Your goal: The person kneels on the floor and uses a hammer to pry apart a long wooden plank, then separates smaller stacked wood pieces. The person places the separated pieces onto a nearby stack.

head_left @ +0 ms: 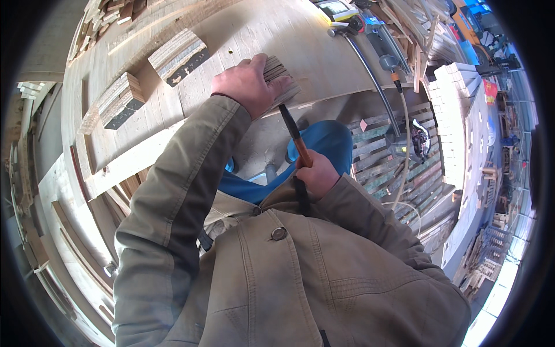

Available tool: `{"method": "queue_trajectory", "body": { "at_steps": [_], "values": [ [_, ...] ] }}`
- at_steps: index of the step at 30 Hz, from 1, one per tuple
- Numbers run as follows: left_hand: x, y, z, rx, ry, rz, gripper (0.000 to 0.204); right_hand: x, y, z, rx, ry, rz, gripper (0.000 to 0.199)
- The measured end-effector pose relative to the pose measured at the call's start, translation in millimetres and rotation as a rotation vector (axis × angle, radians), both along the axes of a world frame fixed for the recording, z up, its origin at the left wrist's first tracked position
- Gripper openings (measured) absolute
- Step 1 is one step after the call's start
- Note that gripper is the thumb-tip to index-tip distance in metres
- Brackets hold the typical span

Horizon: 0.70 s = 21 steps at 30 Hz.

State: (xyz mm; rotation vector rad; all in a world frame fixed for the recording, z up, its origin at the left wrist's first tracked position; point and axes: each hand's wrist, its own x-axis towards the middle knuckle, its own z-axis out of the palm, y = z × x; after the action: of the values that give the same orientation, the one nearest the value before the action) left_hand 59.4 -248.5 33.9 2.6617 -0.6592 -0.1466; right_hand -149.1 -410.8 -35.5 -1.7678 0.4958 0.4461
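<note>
Head view: nearest the body, a hammer (296,139) was gripped tight by the right hand (317,176), handle running up-left toward a wood block (281,78). That block was pressed flat on the plywood bench (254,29) under the curled left hand (247,85), right by the hammer's hidden head.

Three laminated wood blocks (177,56) (one under a hand), one hammer (296,136), two hands (250,85).
</note>
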Motion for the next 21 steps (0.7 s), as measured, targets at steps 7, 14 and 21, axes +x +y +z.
{"method": "queue_trajectory", "body": {
  "at_steps": [7, 14, 21],
  "values": [
    [2.7, 1.4, -4.6, -0.008, 0.004, -0.009, 0.076, -1.8, -0.4, -5.7, -0.034, -0.013, 0.025, 0.016],
    [2.6, 3.0, -6.5, -0.025, -0.015, 0.003, 0.073, 1.4, -11.4, 5.5, -0.064, 0.065, 0.082, 0.032],
    [3.3, 2.9, -8.0, -0.044, -0.018, 0.001, 0.073, 13.2, -28.8, 28.5, -0.078, 0.118, 0.146, 0.038]
  ]
}}
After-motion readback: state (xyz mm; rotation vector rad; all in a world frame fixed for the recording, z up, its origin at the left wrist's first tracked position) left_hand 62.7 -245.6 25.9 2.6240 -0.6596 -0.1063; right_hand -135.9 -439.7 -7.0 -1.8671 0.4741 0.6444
